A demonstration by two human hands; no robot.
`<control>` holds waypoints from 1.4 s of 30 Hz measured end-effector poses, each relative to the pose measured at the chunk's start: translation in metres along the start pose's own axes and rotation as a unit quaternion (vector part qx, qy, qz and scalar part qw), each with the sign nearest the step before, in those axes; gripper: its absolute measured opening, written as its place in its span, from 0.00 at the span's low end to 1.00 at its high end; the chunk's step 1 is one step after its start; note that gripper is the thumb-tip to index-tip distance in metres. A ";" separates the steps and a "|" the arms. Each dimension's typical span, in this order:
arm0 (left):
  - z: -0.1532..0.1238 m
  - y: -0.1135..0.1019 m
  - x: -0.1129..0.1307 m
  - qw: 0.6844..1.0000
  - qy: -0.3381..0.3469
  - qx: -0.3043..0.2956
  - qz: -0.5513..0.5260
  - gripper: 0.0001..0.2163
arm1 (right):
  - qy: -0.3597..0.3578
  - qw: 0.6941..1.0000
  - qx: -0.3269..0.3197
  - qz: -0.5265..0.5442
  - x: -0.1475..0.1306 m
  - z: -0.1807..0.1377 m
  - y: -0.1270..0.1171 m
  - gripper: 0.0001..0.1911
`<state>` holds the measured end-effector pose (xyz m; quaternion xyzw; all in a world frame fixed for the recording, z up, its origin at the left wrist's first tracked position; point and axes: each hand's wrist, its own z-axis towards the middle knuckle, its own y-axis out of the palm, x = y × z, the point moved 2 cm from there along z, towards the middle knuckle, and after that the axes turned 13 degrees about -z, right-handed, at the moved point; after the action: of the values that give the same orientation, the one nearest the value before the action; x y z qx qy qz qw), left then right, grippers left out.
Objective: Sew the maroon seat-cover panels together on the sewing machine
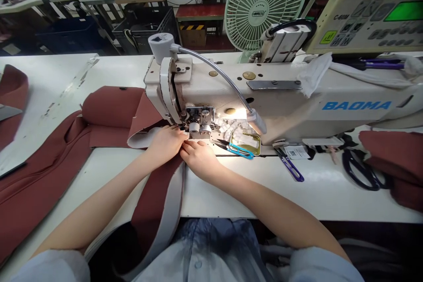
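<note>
A white table (206, 205) carries a sewing machine (280, 105); behind the machine's left end stand a black crate (158, 35) and a blue bin (69, 37), contents too dark to tell. Just in front of the machine, a small tin (259, 144) holds white pieces (249, 140). Red-brown fabric (155, 194) lies at the machine's needle end, under the left hand (167, 145) and right hand (200, 158). Each grip has fingers close together; whether either pinches the fabric, I cannot tell.
</note>
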<state>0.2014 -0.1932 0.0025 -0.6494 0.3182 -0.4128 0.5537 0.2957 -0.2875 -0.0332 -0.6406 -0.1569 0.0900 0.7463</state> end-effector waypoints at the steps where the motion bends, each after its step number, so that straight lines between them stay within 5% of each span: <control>1: 0.001 -0.001 0.000 1.000 -0.005 -0.005 -0.004 0.11 | 0.004 1.000 0.000 0.001 0.002 0.001 0.001 0.12; 6: -0.026 -0.023 -0.018 0.995 -0.090 -0.024 -0.023 0.16 | 0.021 0.999 0.023 0.026 0.005 -0.002 0.002 0.11; 11: -0.116 -0.039 -0.062 0.945 -0.314 -0.091 -0.023 0.39 | -0.037 0.993 0.015 0.112 0.003 -0.018 -0.010 0.15; 15: -0.165 -0.022 -0.052 0.960 -0.263 -0.087 -0.047 0.41 | -0.098 0.981 -0.023 0.167 0.015 -0.026 -0.030 0.17; 20: -0.132 0.006 -0.005 0.997 -0.077 0.015 0.026 0.30 | -0.134 0.976 -0.059 0.162 0.020 -0.029 -0.040 0.06; 25: -0.088 0.005 -0.015 0.998 0.018 0.056 0.007 0.28 | -0.124 0.987 -0.018 0.104 0.010 -0.034 -0.024 0.10; 34: -0.059 0.005 0.005 0.984 -0.046 -0.013 -0.171 0.21 | -0.147 0.987 0.032 0.056 0.004 -0.037 -0.020 0.07; 42: -0.041 0.012 -0.009 0.990 -0.072 -0.006 -0.123 0.18 | -0.121 0.991 0.029 0.049 0.014 -0.033 -0.020 0.05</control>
<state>0.1615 -0.2060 -0.0090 -0.7148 0.1978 -0.4277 0.5167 0.3189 -0.3164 -0.0165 -0.6098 -0.2115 0.2080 0.7350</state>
